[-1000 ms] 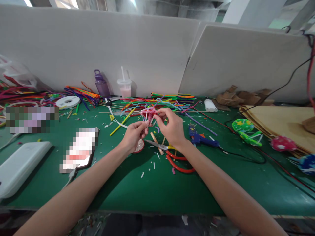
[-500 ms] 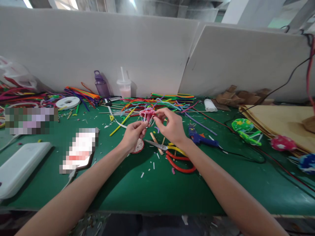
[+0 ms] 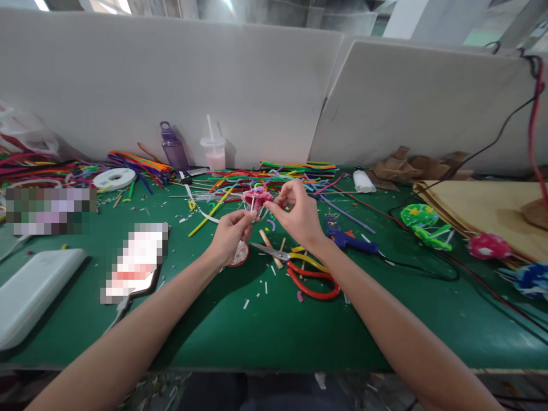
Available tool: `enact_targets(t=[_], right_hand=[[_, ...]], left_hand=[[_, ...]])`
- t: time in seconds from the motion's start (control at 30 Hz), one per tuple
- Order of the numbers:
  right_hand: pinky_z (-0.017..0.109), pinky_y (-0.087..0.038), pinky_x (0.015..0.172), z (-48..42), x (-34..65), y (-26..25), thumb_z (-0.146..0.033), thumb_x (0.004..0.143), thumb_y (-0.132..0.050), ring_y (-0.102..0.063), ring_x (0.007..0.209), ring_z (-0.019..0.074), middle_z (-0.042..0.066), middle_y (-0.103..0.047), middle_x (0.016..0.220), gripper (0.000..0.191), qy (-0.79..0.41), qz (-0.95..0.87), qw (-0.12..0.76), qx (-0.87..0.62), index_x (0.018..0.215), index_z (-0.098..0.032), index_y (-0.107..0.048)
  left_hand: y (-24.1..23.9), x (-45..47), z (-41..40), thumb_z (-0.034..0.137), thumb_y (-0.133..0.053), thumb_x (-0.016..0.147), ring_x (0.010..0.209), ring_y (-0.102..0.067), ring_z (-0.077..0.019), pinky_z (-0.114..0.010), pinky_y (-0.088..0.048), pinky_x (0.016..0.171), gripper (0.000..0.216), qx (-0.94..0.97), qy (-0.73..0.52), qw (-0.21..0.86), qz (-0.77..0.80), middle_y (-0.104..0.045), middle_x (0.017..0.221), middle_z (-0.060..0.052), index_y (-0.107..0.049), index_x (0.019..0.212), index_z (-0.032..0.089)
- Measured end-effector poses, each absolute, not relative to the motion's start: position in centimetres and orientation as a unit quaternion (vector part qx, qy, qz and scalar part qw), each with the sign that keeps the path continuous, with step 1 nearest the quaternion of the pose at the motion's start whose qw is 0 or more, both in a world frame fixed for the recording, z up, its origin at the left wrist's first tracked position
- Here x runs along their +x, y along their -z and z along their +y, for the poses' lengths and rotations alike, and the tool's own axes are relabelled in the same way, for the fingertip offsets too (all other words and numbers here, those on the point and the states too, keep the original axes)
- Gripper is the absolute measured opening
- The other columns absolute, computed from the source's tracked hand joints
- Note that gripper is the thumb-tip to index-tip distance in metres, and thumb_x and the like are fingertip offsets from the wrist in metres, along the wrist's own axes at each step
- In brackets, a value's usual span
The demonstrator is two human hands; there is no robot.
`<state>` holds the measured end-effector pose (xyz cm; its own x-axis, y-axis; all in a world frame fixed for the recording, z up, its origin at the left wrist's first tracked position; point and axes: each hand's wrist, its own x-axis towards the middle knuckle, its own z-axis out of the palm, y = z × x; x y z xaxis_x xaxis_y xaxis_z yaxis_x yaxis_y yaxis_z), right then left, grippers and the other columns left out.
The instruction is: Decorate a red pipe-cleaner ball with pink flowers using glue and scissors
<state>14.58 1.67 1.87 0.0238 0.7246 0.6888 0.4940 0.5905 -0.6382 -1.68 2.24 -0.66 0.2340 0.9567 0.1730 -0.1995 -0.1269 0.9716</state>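
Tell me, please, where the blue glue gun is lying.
In the head view, the blue plastic glue gun lies on the green mat, just right of the right hand.

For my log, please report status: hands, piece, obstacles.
Left hand pinches pink craft piece from below. Right hand pinches its right edge. Held above green table; scissors beneath, apart.
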Motion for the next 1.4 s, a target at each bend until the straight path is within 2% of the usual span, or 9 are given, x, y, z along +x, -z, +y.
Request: enact_targets(t=[0.13,0.3,0.4,0.5,0.87,1.07,1.2,1.27,1.4], right_hand=[[0.027,-0.039,0.052,1.78,14.58,-1.80,-0.031,0.073,-0.072,-0.054,0.056,0.0117,-0.007,-0.052,0.067,0.038,-0.090,-0.670,0.589,-0.444,0.093,-0.025,-0.039],[0.028,-0.044,0.056,1.88,14.93,-1.96,-0.029,0.076,-0.072,-0.051,0.056,0.0107,-0.004,-0.056,0.080,0.049,-0.063,-0.701,0.573,-0.419,0.117,-0.026,-0.045],[0.028,-0.045,0.059,1.80,15.10,-2.15,-0.025,0.080,-0.069,-0.053,0.061,0.0115,-0.002,-0.059,0.081,0.028,-0.027,-0.736,0.543,-0.403,0.107,-0.024,-0.058],[0.027,-0.045,0.062,1.68,15.10,-2.26,-0.022,0.082,-0.068,-0.055,0.065,0.0124,-0.001,-0.059,0.081,0.013,0.002,-0.749,0.537,-0.389,0.094,-0.022,-0.064],[0.028,-0.045,0.066,1.67,15.18,-2.29,-0.022,0.082,-0.067,-0.056,0.069,0.0140,0.000,-0.061,0.081,0.009,-0.005,-0.750,0.530,-0.397,0.092,-0.021,-0.066],[0.029,-0.046,0.063,1.60,15.35,-2.31,-0.031,0.079,-0.069,-0.057,0.065,0.0133,0.002,-0.065,0.092,0.033,-0.061,-0.751,0.527,-0.393,0.109,-0.022,-0.058],[0.028,-0.045,0.061,1.62,15.41,-2.40,-0.029,0.087,-0.060,-0.057,0.068,0.0141,0.002,-0.064,0.089,0.017,-0.043,-0.762,0.519,-0.386,0.102,-0.024,-0.063],[0.027,-0.044,0.059,1.54,15.39,-2.52,-0.027,0.086,-0.060,-0.057,0.067,0.0136,0.002,-0.065,0.088,0.014,-0.044,-0.765,0.518,-0.381,0.099,-0.024,-0.065],[0.026,-0.042,0.055,1.12,15.07,-2.67,-0.029,0.084,-0.063,-0.057,0.062,0.0132,0.001,-0.066,0.075,0.009,-0.076,-0.712,0.572,-0.400,0.085,-0.020,-0.066]], left_hand=[[0.63,-1.74,2.26,0.045,-0.069,0.075,0.041,-0.028,-0.0046,-0.021,-0.019,0.044,0.032,0.556,-0.513,0.552,0.350,-0.035,0.043,0.008,-0.063,0.070,0.014],[0.60,-1.79,2.19,0.045,-0.068,0.076,0.041,-0.028,-0.0048,-0.022,-0.018,0.045,0.032,0.562,-0.511,0.546,0.353,-0.035,0.043,0.008,-0.063,0.071,0.014],[0.59,-1.77,2.17,0.045,-0.068,0.076,0.041,-0.028,-0.0051,-0.022,-0.018,0.045,0.032,0.566,-0.511,0.543,0.353,-0.035,0.043,0.008,-0.063,0.070,0.015],[0.62,-1.73,2.18,0.045,-0.067,0.076,0.041,-0.028,-0.0055,-0.023,-0.017,0.045,0.031,0.573,-0.511,0.532,0.358,-0.036,0.043,0.008,-0.062,0.070,0.015],[0.81,-1.90,2.31,0.044,-0.067,0.076,0.043,-0.028,-0.0065,-0.024,-0.018,0.046,0.030,0.593,-0.512,0.503,0.363,-0.038,0.045,0.007,-0.059,0.068,0.016],[0.71,-1.82,2.28,0.047,-0.066,0.077,0.044,-0.030,-0.0066,-0.024,-0.019,0.046,0.034,0.586,-0.522,0.497,0.370,-0.038,0.046,0.007,-0.058,0.067,0.016],[0.71,-1.89,2.26,0.049,-0.065,0.076,0.044,-0.030,-0.0068,-0.024,-0.020,0.046,0.035,0.597,-0.523,0.479,0.376,-0.040,0.046,0.006,-0.058,0.066,0.016],[0.72,-1.91,2.22,0.049,-0.065,0.076,0.044,-0.030,-0.0069,-0.023,-0.020,0.046,0.034,0.605,-0.517,0.474,0.378,-0.040,0.046,0.006,-0.060,0.069,0.016],[0.68,-1.92,2.15,0.047,-0.063,0.079,0.045,-0.032,-0.0066,-0.022,-0.022,0.046,0.033,0.607,-0.524,0.460,0.382,-0.041,0.048,0.006,-0.061,0.070,0.015]])
